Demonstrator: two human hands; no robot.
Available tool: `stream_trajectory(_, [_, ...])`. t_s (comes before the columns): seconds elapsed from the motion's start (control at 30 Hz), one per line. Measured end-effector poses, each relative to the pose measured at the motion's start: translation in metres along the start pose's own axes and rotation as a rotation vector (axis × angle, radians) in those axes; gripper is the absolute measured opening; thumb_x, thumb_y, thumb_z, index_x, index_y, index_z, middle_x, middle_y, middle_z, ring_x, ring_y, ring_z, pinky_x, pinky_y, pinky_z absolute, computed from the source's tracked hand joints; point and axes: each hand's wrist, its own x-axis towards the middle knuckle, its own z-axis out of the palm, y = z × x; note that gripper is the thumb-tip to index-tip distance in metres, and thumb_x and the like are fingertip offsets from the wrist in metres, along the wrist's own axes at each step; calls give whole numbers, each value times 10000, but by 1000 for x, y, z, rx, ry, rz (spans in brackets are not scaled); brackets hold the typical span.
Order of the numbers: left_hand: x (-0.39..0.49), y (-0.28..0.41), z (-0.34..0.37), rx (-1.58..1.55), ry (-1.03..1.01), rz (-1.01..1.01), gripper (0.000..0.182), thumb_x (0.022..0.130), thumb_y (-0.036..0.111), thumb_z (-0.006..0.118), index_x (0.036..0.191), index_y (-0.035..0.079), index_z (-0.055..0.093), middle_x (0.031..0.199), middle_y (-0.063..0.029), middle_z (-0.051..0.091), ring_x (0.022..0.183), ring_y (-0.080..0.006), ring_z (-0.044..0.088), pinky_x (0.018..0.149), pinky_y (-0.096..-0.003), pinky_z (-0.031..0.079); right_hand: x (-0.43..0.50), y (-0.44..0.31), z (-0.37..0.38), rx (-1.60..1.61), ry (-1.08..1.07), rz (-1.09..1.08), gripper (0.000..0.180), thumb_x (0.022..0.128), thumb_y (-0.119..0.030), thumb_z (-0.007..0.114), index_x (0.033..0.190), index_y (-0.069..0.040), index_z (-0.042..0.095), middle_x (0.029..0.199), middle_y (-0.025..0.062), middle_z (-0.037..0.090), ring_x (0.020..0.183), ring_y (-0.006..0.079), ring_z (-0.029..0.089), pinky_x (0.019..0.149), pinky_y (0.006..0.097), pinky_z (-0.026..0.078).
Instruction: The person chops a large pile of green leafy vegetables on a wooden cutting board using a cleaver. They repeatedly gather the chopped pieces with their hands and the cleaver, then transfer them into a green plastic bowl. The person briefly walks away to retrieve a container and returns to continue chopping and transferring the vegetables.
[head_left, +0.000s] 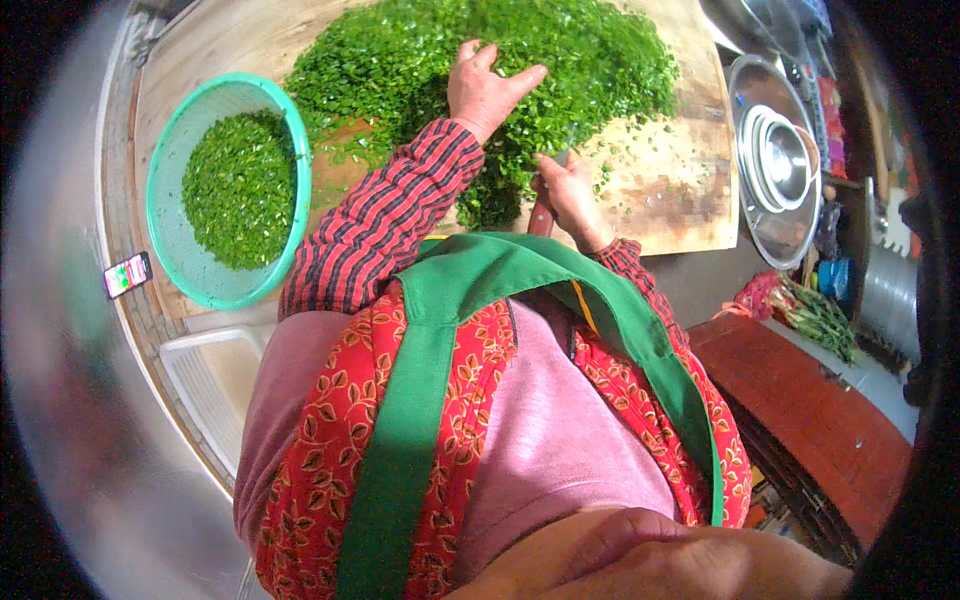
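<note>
My left hand (491, 88) is over a large heap of chopped leafy greens (600, 64), its fingers spread and nothing visible in its grasp. It seems to touch the greens, though I cannot tell how firmly. Closer to my body, my right hand (571, 196) grips the riveted reddish-brown handle (541, 217) of a knife. Only a sliver of its metal blade (562, 157) shows; chopped greens hide the remainder. The heap covers much of a wooden board (675, 187), with loose bits scattered at its right. Left of the heap, a turquoise plastic colander (166, 161) holds more chopped greens.
At the far left lies a phone (127, 275) with its screen lit, above a white ribbed basin (214, 375). Nested bowls (784, 161) sit in a metal basin (761, 236) right of the board. Uncut green stalks (814, 315) lie behind a red-brown wooden surface (810, 412).
</note>
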Motion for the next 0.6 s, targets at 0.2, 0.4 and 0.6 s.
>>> stream_trajectory(0.2, [6,6,-55,-32,151,110,730,641,529,788,992,-95,651,1121,-302,580,989,-394,601,871,-419,490,-24,-21,36,-156,-46,-166,134,886,-155,558,937,-31,569,672,30,560,558,116,502,459,271,384])
stream_trajectory(0.4, [2,-26,-166,87,260,-85,795,742,512,726,1168,-135,551,1286,-333,477,1201,-418,465,1014,-432,392,-43,-40,120,-335,-267,-248,90,890,-127,566,873,-39,573,656,16,554,539,110,492,474,282,391])
stream_trajectory(0.6, [-11,-112,-284,-75,412,-356,828,675,568,742,1082,-141,610,1190,-319,560,1043,-417,580,946,-434,441,-29,-49,238,-824,-550,-469,343,839,-304,615,894,35,627,719,144,647,626,254,633,579,380,515])
